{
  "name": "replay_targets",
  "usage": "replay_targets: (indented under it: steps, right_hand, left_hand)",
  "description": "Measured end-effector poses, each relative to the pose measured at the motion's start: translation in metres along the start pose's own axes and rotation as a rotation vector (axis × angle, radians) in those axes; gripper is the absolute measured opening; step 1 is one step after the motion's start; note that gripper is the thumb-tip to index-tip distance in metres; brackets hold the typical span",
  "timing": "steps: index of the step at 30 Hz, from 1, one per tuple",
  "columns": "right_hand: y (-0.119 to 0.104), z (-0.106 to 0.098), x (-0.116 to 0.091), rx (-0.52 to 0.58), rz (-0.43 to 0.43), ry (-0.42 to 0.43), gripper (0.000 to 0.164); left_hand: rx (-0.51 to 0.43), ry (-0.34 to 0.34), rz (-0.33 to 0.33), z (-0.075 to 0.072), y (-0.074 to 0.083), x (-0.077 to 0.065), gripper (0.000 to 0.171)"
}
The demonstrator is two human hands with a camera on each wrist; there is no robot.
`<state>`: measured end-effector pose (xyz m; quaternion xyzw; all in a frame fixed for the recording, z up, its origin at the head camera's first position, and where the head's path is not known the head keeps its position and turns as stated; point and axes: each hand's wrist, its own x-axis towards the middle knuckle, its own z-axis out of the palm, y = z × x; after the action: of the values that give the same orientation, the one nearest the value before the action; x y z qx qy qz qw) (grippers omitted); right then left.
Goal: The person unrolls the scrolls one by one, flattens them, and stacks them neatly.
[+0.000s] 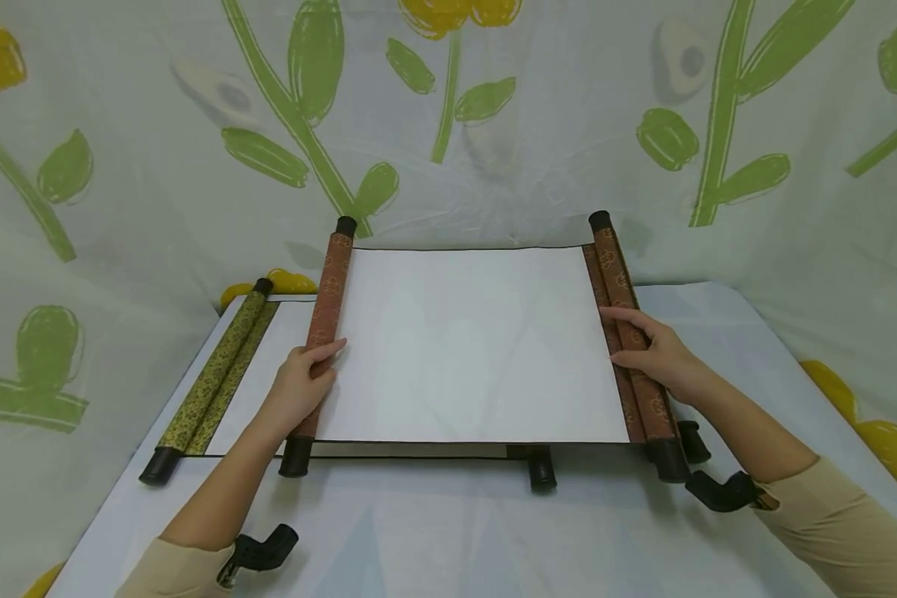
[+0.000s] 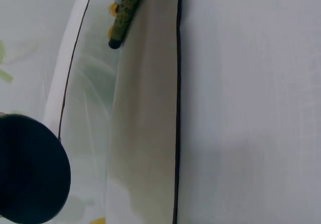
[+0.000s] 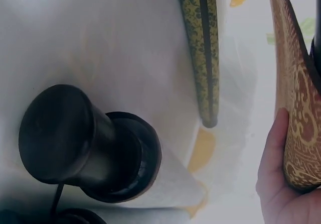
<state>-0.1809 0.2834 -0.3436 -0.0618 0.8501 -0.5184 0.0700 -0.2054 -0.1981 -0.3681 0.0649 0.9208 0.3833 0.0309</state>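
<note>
A scroll with brown-red patterned rollers (image 1: 332, 286) and a blank white sheet (image 1: 478, 349) is spread between both hands, overlapping another scroll in the head view. My left hand (image 1: 299, 386) grips its left roller near the lower part, fingers over the sheet's edge. My right hand (image 1: 661, 357) holds the right roller (image 1: 616, 274), thumb and a finger reaching over it. In the right wrist view, the hand (image 3: 278, 184) wraps the brown-red roller (image 3: 303, 128). The other scroll, with a yellow-green patterned roller (image 1: 213, 374), lies underneath; much of its sheet is hidden.
Black roller ends (image 1: 541, 469) show below the raised sheet, and another black knob (image 1: 693, 442) sits beside the right roller. Black wrist mounts (image 1: 265, 548) stick out from the sleeves. A curtain with leaf prints (image 1: 493, 191) hangs behind the pale table (image 1: 433, 531).
</note>
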Motion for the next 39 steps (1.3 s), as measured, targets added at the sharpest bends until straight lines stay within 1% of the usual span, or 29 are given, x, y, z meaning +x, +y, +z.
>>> replay_targets:
  steps: [2,5,8,11,15,18,22,24,28,31,36,39]
  right_hand:
    - [0.000,-0.001,0.000,-0.013,0.000,-0.013,0.066]
    - [0.000,-0.002,-0.001,-0.023,0.004,-0.017,0.063]
    - [0.000,-0.002,-0.001,-0.033,0.009,-0.004,0.064]
    - [0.000,-0.002,-0.002,-0.029,0.026,0.006,0.069]
    - [-0.001,-0.001,-0.002,-0.037,0.061,0.016,0.080]
    - [-0.001,0.000,-0.001,-0.048,0.059,0.018,0.082]
    - [-0.003,0.001,0.000,-0.039,0.036,0.010,0.081]
    - [-0.003,0.001,0.000,-0.028,0.029,0.004,0.079]
    - [-0.003,0.000,-0.001,-0.009,0.020,-0.010,0.073]
    - [-0.002,-0.001,-0.001,-0.012,0.020,-0.018,0.070]
    - [-0.002,-0.002,-0.002,-0.027,0.016,-0.016,0.069]
    - [-0.002,-0.002,-0.002,-0.026,0.015,-0.012,0.069]
  left_hand:
    - [0.022,0.001,0.007,-0.002,-0.003,-0.001,0.047]
    - [0.030,0.005,0.006,-0.004,-0.007,-0.001,0.047]
    - [0.013,0.009,-0.007,-0.006,-0.009,-0.002,0.047]
    - [-0.008,0.006,-0.026,-0.008,-0.011,-0.001,0.049]
    - [-0.023,-0.007,-0.055,-0.010,-0.014,0.000,0.061]
    - [-0.031,-0.016,-0.061,-0.012,-0.017,0.001,0.063]
    - [-0.048,-0.012,-0.044,-0.014,-0.021,-0.001,0.056]
    - [-0.046,0.006,-0.031,-0.015,-0.020,-0.002,0.053]
    - [-0.037,0.008,-0.015,-0.017,-0.018,-0.004,0.049]
    - [-0.017,0.001,-0.003,-0.020,-0.017,-0.005,0.049]
    - [0.022,0.022,0.021,-0.021,-0.018,-0.005,0.049]
    - [0.023,0.023,0.013,-0.021,-0.019,-0.005,0.049]
